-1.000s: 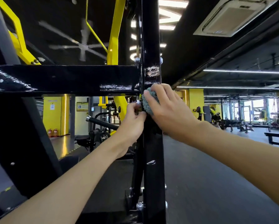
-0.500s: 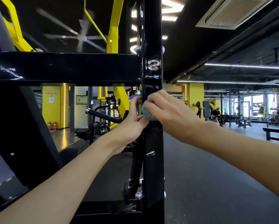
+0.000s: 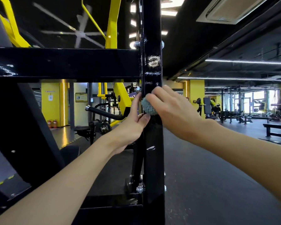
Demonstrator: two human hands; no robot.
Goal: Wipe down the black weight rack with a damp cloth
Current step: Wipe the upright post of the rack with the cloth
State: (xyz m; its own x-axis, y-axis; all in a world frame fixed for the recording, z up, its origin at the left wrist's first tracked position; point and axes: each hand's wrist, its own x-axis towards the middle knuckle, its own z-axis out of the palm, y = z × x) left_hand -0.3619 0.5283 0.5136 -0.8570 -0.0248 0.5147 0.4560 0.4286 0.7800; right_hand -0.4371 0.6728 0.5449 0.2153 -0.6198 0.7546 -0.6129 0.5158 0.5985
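The black weight rack [image 3: 71, 64] fills the left and middle of the head view, with a thick horizontal beam joining a vertical post [image 3: 152, 30]. White scuff marks show on the post just above my hands. My right hand [image 3: 172, 111] grips a bunched grey-blue cloth [image 3: 148, 107] and presses it against the front of the post. My left hand [image 3: 133, 120] rests against the post's left edge just below the cloth, fingers straight and pointing up, thumb on the post's front.
Yellow and black gym machines [image 3: 113, 101] stand behind the rack. A slanted black strut [image 3: 22, 127] runs down at the left. Bolts [image 3: 139, 189] stick out low on the post. Dark rubber floor stretches right toward benches [image 3: 276, 129] and more equipment.
My right hand and the cloth have slid slightly down the post from the beam joint. My left hand's fingers have straightened upward along the post's edge. The view tilted down a little.
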